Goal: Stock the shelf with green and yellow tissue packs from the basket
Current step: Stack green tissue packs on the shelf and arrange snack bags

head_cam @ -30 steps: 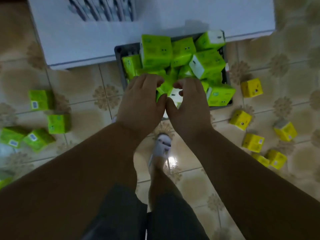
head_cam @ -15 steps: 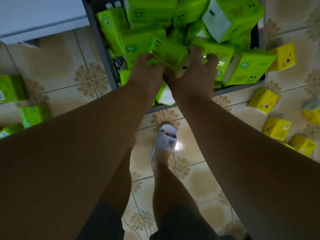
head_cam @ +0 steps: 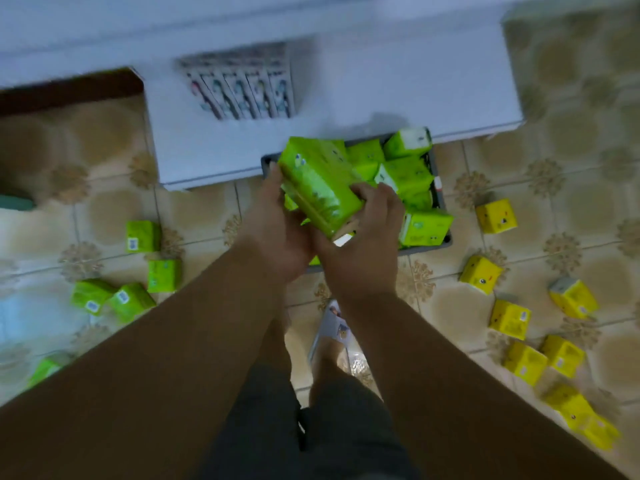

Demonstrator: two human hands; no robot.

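- both hands, buried among the packs half a second ago, have come up out of the basket (head_cam: 444, 188) with a clutch of green tissue packs (head_cam: 318, 183) held between them, above the basket's near left corner.
- white shelf (head_cam: 381, 81) runs across the top of the view, its low board touching the basket's far side; a row of slim printed boxes (head_cam: 242, 91) stands on it.
- basket, dark grey, sits on the tiled floor (head_cam: 485, 306), heaped with more green packs.
- loose green packs (head_cam: 142, 235) lie scattered on the tiles to the left, loose yellow packs (head_cam: 495, 216) to the right, well apart from the shelf.
- left hand (head_cam: 273, 233) curls its fingers round the left side of the held bundle; right hand (head_cam: 367, 244) cups the right end, fingers wrapped over the top edge.
- how many packs are in the bundle cannot be told through the blur.
- by the look of them the packs are light, soft and film-wrapped, likely slippery; squeezing the stack from both ends, as here, should keep the middle ones from sliding out.
- a slipper (head_cam: 334, 329) shows below the hands.
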